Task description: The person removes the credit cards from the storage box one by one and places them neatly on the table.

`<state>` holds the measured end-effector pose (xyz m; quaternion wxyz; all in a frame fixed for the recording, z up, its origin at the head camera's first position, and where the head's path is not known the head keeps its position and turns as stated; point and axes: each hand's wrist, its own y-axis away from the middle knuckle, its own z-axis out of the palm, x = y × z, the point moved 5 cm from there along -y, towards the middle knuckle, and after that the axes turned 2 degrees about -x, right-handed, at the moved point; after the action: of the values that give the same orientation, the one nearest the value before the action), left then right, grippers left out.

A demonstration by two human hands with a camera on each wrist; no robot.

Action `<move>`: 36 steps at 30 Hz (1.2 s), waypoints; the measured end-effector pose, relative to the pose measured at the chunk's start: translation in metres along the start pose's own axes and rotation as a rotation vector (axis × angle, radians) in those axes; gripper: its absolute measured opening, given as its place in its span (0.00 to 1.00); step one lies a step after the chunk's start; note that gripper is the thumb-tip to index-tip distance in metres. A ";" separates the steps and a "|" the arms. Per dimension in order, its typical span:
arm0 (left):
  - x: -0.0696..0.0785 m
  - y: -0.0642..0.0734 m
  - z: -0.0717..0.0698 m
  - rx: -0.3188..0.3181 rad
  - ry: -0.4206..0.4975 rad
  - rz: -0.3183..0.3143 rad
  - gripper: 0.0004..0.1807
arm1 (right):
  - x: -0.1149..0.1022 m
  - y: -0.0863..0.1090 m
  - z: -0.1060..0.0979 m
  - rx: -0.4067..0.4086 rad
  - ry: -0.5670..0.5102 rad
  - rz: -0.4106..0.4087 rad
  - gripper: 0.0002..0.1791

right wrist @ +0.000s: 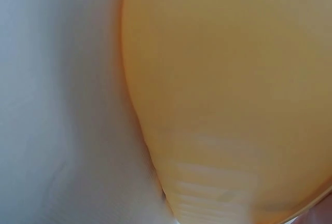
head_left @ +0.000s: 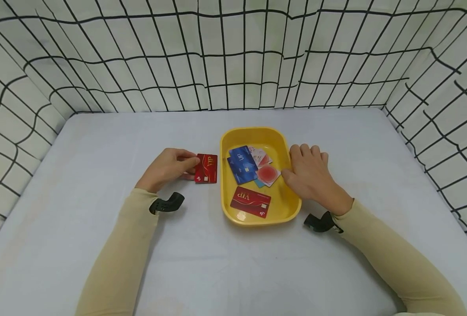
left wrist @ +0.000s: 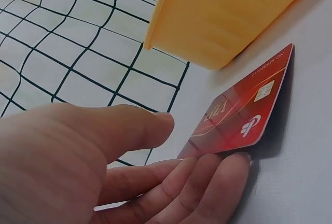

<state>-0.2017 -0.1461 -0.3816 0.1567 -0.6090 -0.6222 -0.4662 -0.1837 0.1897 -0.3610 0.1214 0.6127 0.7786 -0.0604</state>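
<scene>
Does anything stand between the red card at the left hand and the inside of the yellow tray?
Yes: the left side wall of the yellow tray. The red card is just outside it, with the left hand at the card's opposite edge. Nothing else is visible in between.

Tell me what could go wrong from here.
The red card outside the yellow tray could slip: in the left wrist view it tilts at the fingertips of the left hand, the thumb apart from it. Moved low, it might catch on the tray's wall close beside it. If the right hand at the rim pushes down, the tray may tip, shifting the overlapping cards inside.
</scene>
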 end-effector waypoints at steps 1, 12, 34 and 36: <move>0.000 0.000 0.000 -0.001 0.000 0.002 0.25 | 0.000 0.000 0.000 -0.001 -0.001 0.001 0.21; 0.014 0.010 -0.012 0.063 -0.047 0.045 0.26 | -0.001 0.000 0.000 -0.010 -0.019 0.002 0.22; 0.127 0.030 0.055 -0.133 -0.471 0.538 0.17 | 0.005 -0.003 0.002 -0.013 -0.027 -0.006 0.23; 0.134 0.031 0.066 -0.180 -0.496 0.579 0.16 | 0.004 -0.003 0.001 -0.012 -0.026 -0.010 0.23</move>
<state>-0.1768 -0.0189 -0.3010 0.0726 -0.8648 -0.4004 -0.2940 -0.1876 0.1925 -0.3634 0.1349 0.6073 0.7803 -0.0643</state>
